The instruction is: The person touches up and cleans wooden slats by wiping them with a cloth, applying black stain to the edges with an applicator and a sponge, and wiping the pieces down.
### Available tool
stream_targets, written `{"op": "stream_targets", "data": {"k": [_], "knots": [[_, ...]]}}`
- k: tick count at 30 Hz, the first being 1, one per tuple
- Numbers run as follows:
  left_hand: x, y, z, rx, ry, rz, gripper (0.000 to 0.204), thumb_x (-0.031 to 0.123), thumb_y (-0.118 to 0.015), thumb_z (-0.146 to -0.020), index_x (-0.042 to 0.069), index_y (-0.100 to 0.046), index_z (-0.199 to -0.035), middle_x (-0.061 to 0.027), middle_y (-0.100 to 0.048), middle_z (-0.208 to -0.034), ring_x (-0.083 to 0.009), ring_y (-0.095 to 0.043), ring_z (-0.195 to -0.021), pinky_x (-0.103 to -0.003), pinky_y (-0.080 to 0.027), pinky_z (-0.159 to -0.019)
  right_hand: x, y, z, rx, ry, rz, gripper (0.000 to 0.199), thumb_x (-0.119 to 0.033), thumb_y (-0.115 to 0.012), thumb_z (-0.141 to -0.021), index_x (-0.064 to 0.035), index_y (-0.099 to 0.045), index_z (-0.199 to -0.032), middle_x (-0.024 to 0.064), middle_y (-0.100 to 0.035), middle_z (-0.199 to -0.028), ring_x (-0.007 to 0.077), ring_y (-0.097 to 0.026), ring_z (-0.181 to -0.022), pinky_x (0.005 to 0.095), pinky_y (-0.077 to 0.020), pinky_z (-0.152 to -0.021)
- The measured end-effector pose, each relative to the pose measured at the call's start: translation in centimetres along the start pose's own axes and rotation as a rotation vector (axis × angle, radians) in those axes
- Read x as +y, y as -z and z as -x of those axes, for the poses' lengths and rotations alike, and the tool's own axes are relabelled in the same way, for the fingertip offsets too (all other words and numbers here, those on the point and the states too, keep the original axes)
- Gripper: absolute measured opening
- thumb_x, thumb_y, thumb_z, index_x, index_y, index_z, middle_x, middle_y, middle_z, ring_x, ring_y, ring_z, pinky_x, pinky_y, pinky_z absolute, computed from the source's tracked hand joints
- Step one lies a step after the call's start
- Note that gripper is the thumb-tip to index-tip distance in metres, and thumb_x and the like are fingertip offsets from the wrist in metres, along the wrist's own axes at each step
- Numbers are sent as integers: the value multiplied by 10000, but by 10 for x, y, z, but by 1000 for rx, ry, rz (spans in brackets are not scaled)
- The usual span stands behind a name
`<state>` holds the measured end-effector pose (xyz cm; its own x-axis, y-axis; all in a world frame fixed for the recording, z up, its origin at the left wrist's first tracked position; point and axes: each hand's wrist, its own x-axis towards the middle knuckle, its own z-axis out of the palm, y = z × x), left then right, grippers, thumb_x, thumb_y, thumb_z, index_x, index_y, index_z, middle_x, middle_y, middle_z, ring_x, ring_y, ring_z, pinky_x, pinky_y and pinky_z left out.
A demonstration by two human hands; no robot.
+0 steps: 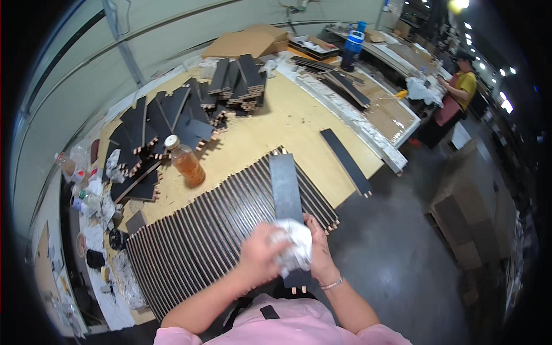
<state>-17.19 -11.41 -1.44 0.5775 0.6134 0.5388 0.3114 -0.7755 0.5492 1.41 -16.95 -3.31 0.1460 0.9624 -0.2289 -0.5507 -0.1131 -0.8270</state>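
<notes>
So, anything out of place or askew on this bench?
One dark panel lies alone near the bench edge, its end sticking out over the floor. A capped bottle stands among the panels. Crumpled wrappers litter the left side.

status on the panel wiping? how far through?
Looks done, likely: the long row of dark panels on edge. In hand: one dark panel, right hand steadying it, left hand pressing a white cloth on it. Apparently left: loose stacks further back.
</notes>
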Motion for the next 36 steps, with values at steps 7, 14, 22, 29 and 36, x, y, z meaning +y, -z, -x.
{"op": "stream_targets", "data": {"k": [7, 14, 22, 29, 36], "knots": [[-67, 33, -67, 343, 269, -163, 315, 130, -868, -757, 79, -813, -1062, -163, -716, -1150, -410, -681, -1069, -504, -567, -908, -4, -5, -19, -216, -212, -92, 321, -100, -559, -1153, -14, -530, -1460, 120, -732, -1213, 201, -768, -888, 379, -699, -760], [-33, 28, -39, 197, 123, -364, 306, 224, -913, -718, 133, -821, -995, -129, -678, -1166, -397, -623, -1090, -533, -463, -943, -34, -19, -41, -382, -269, 4, 394, -117, -539, -1168, 3, -547, -1543, 106, -715, -1350, 158, -731, -1148, 318, -596, -1054], [-26, 40, -59, 362, 270, -312, 439, 229, -883, -792, 188, -807, -1222, -80, -714, -1058, -305, -660, -1015, -472, -474, -884, 9, 29, -42, -482, -428, -125, 621, -226, -518, -1200, -41, -296, -1749, 119, -656, -1485, 181, -630, -1365, 349, -529, -1178], [-86, 27, -63, 369, 312, -578, 472, 354, -957, -739, 118, -781, -1109, -116, -686, -1144, -345, -610, -1047, -481, -422, -872, -3, 20, -49, -489, -319, 2, 655, -468, -465, -1201, -108, -340, -1734, 175, -741, -1173, 227, -747, -878, 379, -651, -785], [-5, -29, -6, -30, 198, -338, 374, 401, -925, -766, 180, -827, -1051, -99, -703, -1108, -365, -660, -1113, -551, -450, -927, 7, 30, -64, -357, -290, 15, 554, -372, -395, -1238, -43, -419, -1684, 137, -724, -1339, 185, -734, -1109, 334, -625, -932]]}}
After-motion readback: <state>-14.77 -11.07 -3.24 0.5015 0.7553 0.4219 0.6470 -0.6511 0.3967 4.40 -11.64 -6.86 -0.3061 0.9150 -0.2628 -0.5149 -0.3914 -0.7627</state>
